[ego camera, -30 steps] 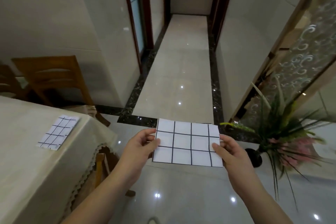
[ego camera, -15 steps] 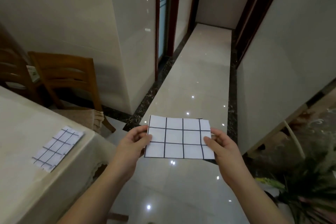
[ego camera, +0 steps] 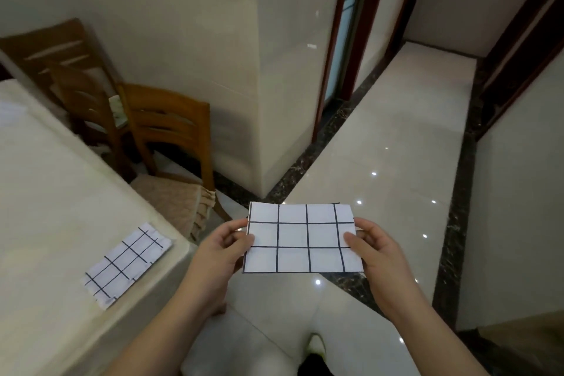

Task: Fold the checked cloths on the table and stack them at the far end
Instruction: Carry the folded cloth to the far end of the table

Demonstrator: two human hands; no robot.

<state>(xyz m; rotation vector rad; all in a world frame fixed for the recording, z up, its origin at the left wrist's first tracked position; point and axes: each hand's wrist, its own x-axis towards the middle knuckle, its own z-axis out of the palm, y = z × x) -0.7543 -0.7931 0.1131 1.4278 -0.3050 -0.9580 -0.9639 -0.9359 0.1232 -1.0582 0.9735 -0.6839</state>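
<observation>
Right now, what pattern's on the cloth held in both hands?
White with a thin dark grid of squares on the held cloth; clearest in the head view.

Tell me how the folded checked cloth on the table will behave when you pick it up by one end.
The folded cloth on the table is thin and lies flat, so it probably weighs little. It is layered, so lifted by one end it may droop or fall open. The held cloth stays flat only with the left hand and right hand pinching both sides.

Folded checked cloth (ego camera: 305, 241) between both hands
</observation>
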